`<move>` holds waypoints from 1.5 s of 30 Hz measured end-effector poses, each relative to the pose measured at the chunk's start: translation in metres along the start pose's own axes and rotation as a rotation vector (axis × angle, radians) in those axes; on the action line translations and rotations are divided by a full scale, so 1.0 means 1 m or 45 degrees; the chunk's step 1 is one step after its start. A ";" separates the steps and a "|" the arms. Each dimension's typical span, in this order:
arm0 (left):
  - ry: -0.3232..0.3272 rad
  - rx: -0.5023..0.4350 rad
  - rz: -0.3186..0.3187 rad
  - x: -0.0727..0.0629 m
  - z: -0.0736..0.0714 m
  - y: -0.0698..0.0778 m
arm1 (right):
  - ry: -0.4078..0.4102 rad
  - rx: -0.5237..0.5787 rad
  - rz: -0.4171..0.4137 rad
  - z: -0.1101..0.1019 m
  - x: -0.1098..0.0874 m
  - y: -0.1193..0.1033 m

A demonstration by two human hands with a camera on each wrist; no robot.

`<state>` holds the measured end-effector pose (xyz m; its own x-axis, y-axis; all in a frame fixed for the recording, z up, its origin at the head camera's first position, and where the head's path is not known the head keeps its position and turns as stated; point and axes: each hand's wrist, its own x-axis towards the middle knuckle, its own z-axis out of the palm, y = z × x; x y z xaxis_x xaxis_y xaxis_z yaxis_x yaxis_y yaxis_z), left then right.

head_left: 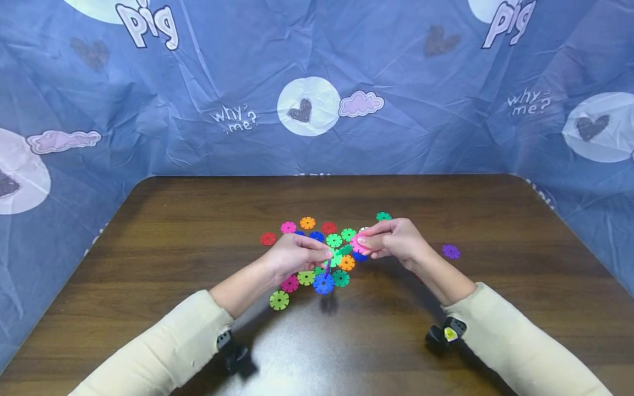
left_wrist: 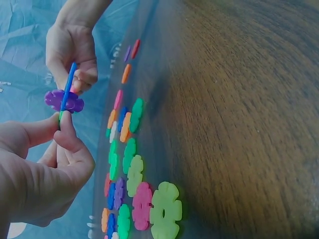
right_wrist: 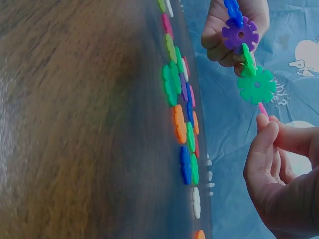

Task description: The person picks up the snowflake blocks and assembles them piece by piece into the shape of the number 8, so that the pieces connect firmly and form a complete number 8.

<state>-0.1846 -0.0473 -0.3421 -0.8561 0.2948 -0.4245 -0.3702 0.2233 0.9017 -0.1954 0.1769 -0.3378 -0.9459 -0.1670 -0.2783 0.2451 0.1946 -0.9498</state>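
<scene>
A short chain of slotted plastic snowflake discs hangs between the two hands above the table. In the right wrist view it runs from a blue disc through a purple disc and a light green disc to a teal disc. A pink disc stands edge-on at the teal disc's lower slot. My left hand pinches the light green disc between thumb and fingers. Facing it, my right hand pinches the pink disc by its outer edge.
Several loose discs lie spread on the brown table under and around the hands, among them a lime disc at the near left. Farther right lies a purple loose disc. A blue printed cloth hangs behind the table.
</scene>
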 end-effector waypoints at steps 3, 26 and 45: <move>0.014 0.029 -0.006 0.000 0.001 0.001 | 0.004 0.030 0.013 0.002 0.000 0.001; 0.118 0.028 -0.031 0.000 0.007 0.003 | -0.018 0.125 0.089 0.007 -0.003 0.003; 0.050 -0.134 0.027 -0.006 0.009 -0.007 | -0.225 0.385 0.189 0.000 0.004 0.006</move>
<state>-0.1739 -0.0423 -0.3464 -0.8770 0.2610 -0.4035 -0.3860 0.1176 0.9150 -0.1975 0.1770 -0.3445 -0.8506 -0.3276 -0.4113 0.4533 -0.0604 -0.8893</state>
